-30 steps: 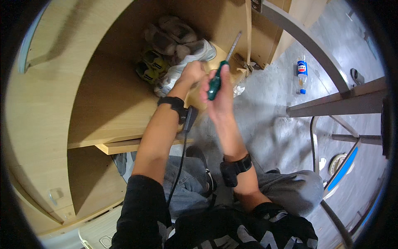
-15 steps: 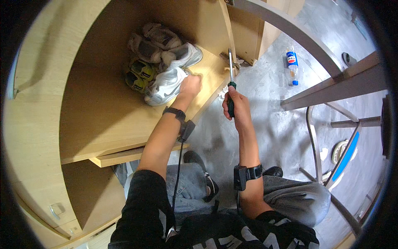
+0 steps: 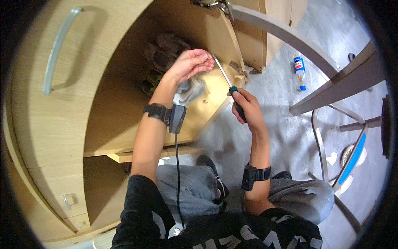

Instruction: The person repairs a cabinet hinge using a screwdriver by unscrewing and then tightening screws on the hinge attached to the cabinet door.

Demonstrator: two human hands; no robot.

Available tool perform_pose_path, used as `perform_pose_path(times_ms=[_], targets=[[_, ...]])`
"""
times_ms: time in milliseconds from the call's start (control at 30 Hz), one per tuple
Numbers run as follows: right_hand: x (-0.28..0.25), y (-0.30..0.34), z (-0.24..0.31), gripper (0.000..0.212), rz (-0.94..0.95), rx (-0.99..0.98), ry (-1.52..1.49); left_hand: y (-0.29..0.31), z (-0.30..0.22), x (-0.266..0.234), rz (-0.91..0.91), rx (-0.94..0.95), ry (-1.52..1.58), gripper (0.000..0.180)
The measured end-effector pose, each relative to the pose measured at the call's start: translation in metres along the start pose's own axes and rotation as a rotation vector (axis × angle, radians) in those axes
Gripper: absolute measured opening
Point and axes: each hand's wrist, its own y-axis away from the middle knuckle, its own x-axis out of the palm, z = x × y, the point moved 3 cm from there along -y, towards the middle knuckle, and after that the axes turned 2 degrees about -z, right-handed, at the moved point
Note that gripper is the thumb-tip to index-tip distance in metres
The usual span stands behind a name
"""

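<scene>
Screwdriver: green grip and bare metal shaft [image 3: 224, 74], just right of the top middle of the frame, slanting up and left with its tip right by the left hand's fingertips. Can't tell if metal meets skin.

Right hand: wrapped round the green grip [image 3: 248, 107], right of centre. Fingers curled and pressed together, thumb lying along the handle. Probably held that way so the whole shaft sticks out clear and the thumb can steer it.

Left hand: up near the top middle [image 3: 190, 66], palm half turned inward. Fingers bent and bunched, thumb drawn in close to the index finger. Might be pinching something tiny, honestly can't tell. Being so near the tip, it looks well placed to steady that end.

Shoes: a pale shoe [image 3: 190, 93] below the left hand and partly behind it, dark shoes [image 3: 161, 49] above and left, yellow-green ones [image 3: 150, 83] in shadow. They're bunched deep in the cabinet, which seems to leave the front of the board free to work over.

Cabinet board: pale wood [image 3: 124, 128], left of centre, running under the shoes toward the floor edge.

Wrist gear: black boxes on straps, left [image 3: 177, 118] and right [image 3: 250, 177]. The left one's cable [image 3: 178, 178] hangs down toward the lap, so it likely stays off the fingers.

Bottle: blue-labelled plastic [image 3: 299, 71], lying on the floor at upper right, well apart from both hands.
</scene>
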Motion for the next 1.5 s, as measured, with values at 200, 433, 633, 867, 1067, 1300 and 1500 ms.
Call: perform_pose_path(times_ms=[200,433,633,867,1067,1300,1500], targets=[[-0.002,0.01,0.025,0.029,0.065,-0.071,-0.023,0.014,-0.029,0.008,0.121,0.106,-0.016,0.019],[0.0,0.016,0.024,0.028,0.106,-0.03,-0.043,0.016,-0.032,0.017,0.163,0.135,-0.03,0.017],[-0.012,0.018,0.032,0.028,0.086,-0.021,0.004,0.01,-0.04,0.033,0.148,0.107,-0.116,0.018],[0.015,0.007,0.031,0.033,-0.001,-0.006,0.281,0.039,-0.059,0.003,-0.008,0.051,-0.565,0.014],[-0.065,0.0,0.016,0.037,-0.245,-0.242,0.633,0.009,-0.076,0.065,0.134,0.296,-1.104,0.018],[-0.082,0.038,0.047,0.037,-0.066,-0.288,0.515,0.005,-0.028,0.076,0.031,0.218,-0.497,0.015],[-0.077,0.045,0.114,0.03,0.034,-0.399,0.601,0.014,-0.031,0.095,-0.078,0.418,-0.307,0.018]])
